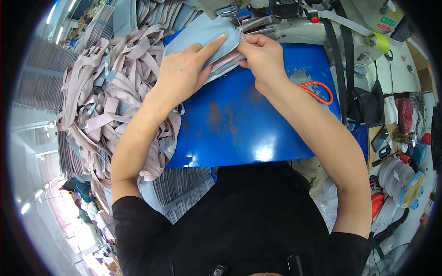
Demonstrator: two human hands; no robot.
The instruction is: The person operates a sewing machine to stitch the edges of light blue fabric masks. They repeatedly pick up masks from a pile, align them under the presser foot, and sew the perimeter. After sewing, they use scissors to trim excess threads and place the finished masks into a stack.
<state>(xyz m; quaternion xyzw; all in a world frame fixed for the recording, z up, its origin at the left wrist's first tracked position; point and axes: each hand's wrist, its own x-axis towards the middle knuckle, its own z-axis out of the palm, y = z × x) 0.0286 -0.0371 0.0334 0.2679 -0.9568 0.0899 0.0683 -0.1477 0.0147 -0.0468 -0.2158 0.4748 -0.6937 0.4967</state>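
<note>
A flat grey-blue fabric panel [195,37] lies under the head of a sewing machine [232,14], at the far side of a blue work surface. My left hand [186,66] rests on the panel, index finger stretched toward the machine's presser foot and thumb apart at the near edge. Close to the needle area, my right hand [263,53] pinches the panel's right edge, where a pale pink strip [229,62] shows along the layers. My fingers partly cover that edge. The needle's tip is too small to make out.
A heap of pale pink and grey fabric strips [108,99] borders the blue work surface [230,124] on the left. Red-handled scissors [322,87] lie beyond my right forearm. Stacked grey panels [184,191] sit below the near edge; spools [398,177] stand far right.
</note>
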